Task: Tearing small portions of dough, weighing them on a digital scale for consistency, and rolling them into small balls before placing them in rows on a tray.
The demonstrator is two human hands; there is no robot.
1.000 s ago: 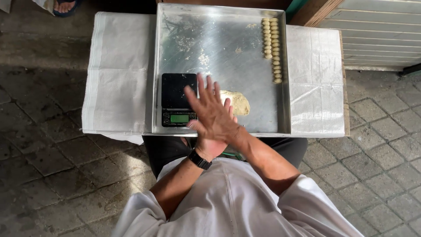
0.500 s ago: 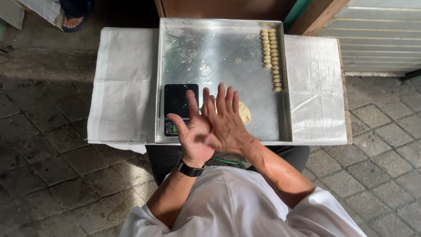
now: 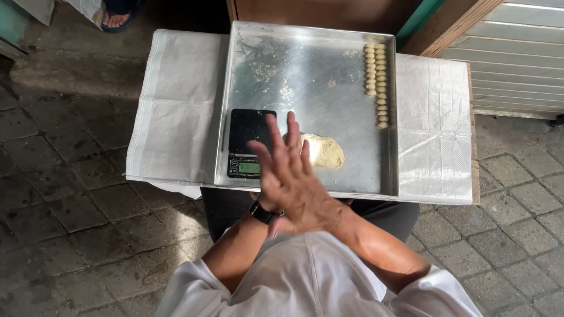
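While the two palms were pressed flat together over the near edge of the metal tray (image 3: 311, 64), the right hand (image 3: 294, 182) lay on top with its fingers spread wide, and the left hand (image 3: 271, 218) was mostly hidden under it, only the thumb and the wrist with a black watch (image 3: 264, 212) showing. Whether a bit of dough was caught between them I couldn't tell; neither grip was closed around anything visible.

Progress looked early to me. Two short rows of small dough balls (image 3: 377, 82) sat along the right side of the tray, and a good-sized lump of dough (image 3: 323, 151) waited just beside the fingertips, next to the black kitchen scale (image 3: 249, 144). Most of the tray was bare apart from flour smears, so plenty of rolling seemed left.

Compared with half a second before, the hands had slid: back then the left fingers poked out toward the scale, now the right hand covered them almost fully, like a rubbing stroke. The lump, scale and rows hadn't budged. The tray rested on a desk (image 3: 176, 105) covered in white woven sacking.
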